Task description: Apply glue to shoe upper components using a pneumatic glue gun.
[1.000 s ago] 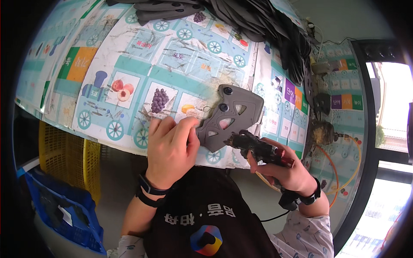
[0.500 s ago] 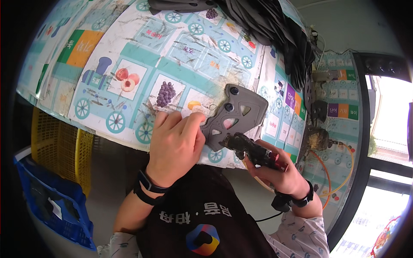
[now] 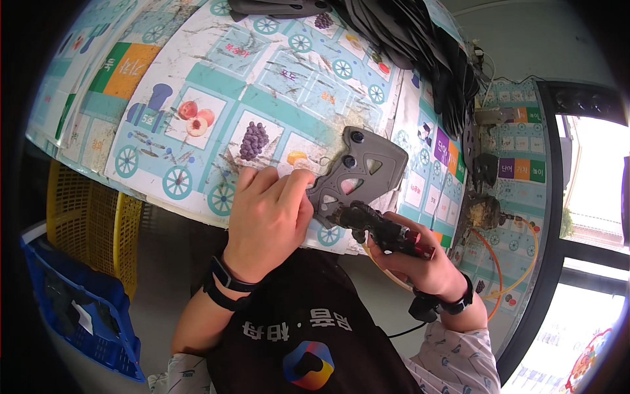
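A flat grey moulded part with cut-out openings and two dark round fittings lies on the table near its front edge. My left hand is closed on the part's left edge, with thumb and index finger pinching it. Wrapped round a black and red air tool is my right hand. The tool's tip meets or overlaps the part's lower edge; I cannot tell if it touches. A thin hose runs from the tool toward the right.
The table is covered with printed sheets and dark scraps. A pile of dark grey parts lies at the far right. Below the left edge stand a yellow basket and a blue crate. An orange hose hangs at the right.
My right hand and the air tool have shifted slightly left along the part's lower edge. My left hand and the part have barely moved.
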The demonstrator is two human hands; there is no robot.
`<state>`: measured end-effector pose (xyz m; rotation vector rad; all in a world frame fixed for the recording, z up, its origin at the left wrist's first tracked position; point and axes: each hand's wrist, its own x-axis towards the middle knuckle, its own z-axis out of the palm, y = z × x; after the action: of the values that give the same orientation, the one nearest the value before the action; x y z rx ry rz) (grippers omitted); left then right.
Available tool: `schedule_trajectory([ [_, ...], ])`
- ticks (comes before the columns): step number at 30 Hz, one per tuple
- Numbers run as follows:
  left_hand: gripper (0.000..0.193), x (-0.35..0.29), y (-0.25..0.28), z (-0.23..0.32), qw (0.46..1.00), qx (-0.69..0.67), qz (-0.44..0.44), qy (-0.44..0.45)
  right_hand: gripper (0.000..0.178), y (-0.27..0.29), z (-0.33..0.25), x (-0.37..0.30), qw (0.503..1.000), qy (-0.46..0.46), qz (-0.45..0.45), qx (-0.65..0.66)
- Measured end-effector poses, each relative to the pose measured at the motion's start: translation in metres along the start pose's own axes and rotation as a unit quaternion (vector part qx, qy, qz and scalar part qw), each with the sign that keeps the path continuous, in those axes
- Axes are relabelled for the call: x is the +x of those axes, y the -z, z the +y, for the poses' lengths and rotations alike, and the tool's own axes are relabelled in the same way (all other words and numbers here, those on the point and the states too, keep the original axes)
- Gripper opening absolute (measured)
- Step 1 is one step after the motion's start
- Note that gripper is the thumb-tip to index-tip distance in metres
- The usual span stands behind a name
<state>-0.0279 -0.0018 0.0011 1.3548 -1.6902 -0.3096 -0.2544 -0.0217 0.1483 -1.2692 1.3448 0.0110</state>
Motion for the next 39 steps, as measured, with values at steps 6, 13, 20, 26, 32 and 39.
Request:
schedule_trajectory([
  [6,0.023,-0.001,-0.001,0.000,1.000,0.004,-0.005,0.004,0.025,-0.002,0.002,-0.003,1.000,0.003,0.023,0.017],
  [13,0.022,0.001,0.000,0.001,1.000,-0.002,-0.010,0.005,0.026,0.006,0.004,-0.006,0.999,-0.002,0.032,0.038],
  [20,0.023,0.001,-0.002,0.002,1.000,0.000,-0.009,0.004,0.048,0.014,0.027,-0.013,0.993,0.031,0.083,0.078],
  [26,0.026,0.001,-0.003,0.002,1.000,0.007,-0.006,0.000,0.055,0.026,0.032,-0.012,0.995,-0.002,0.073,0.062],
  [32,0.023,0.002,-0.001,0.003,1.000,0.006,-0.012,0.007,0.053,0.029,0.031,-0.010,0.994,-0.008,0.095,0.060],
  [39,0.024,0.003,-0.002,0.004,1.000,0.009,-0.006,0.004,0.044,0.033,0.020,-0.008,0.987,-0.034,0.127,0.093],
])
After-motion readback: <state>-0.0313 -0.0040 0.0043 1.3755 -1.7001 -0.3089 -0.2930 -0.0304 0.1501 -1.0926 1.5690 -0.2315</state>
